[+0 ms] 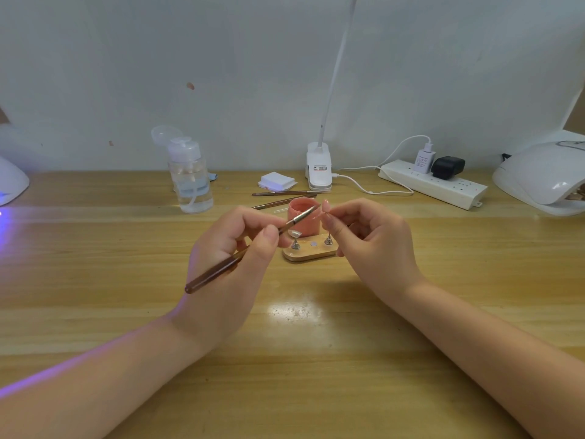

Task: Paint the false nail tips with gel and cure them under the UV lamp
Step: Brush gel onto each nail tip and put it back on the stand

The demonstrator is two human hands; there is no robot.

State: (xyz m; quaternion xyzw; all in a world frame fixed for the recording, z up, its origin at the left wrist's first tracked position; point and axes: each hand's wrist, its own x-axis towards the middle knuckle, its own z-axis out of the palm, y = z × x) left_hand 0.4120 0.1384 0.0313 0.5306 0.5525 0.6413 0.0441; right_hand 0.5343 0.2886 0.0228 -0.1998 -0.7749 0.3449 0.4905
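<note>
Over the desk (294,359) the left hand (234,264) grips the brush (253,245), right hand (373,242) pinches a nail tip (326,206) above the gel pot (302,221); tiny pinch, it'll probably slip or smudge.

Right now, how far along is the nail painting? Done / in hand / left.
Done: nothing clearly; no finished tip can be told.
In hand: the left hand holds the brush, its tip against a pink nail tip pinched by the right hand, above the pink gel jar.
Left: the tip on the wooden stand looks unpainted; curing under the UV lamp at right.
</note>
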